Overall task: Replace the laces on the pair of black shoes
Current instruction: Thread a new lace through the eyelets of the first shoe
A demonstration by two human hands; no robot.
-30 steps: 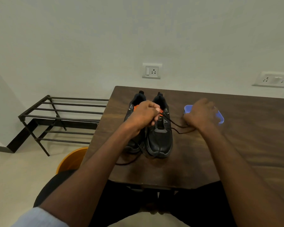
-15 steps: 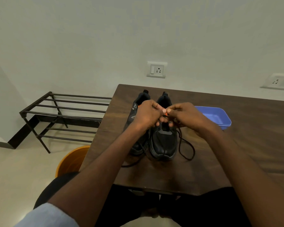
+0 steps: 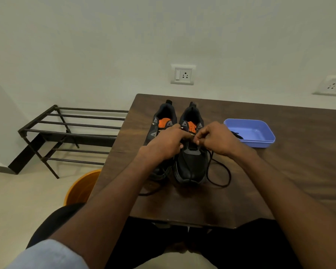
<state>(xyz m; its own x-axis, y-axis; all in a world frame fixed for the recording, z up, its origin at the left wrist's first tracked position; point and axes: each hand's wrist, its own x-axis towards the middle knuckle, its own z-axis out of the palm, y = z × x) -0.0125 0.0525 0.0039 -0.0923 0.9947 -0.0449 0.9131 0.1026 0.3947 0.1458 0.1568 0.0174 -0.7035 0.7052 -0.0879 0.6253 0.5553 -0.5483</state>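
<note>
Two black shoes with orange insoles stand side by side on the dark wooden table (image 3: pixel 279 171), toes toward me. My left hand (image 3: pixel 166 143) lies across the left shoe (image 3: pixel 163 117) and reaches onto the tongue of the right shoe (image 3: pixel 191 164), fingers curled at its eyelets. My right hand (image 3: pixel 214 139) pinches the black lace (image 3: pixel 219 171) at the same eyelets. The lace hangs down in a loop on the table to the right of the right shoe. Another lace end trails off the table's front edge below the left shoe.
A blue plastic tray (image 3: pixel 260 140) with a dark lace in it sits to the right of the shoes. A black metal shoe rack (image 3: pixel 70 131) stands on the floor at left. An orange bucket (image 3: pixel 80 189) sits beside the table.
My right hand came back from the blue tray to the right shoe's eyelets, and the lace that was stretched to the right now lies slack in a loop. My left hand stayed on the shoes.
</note>
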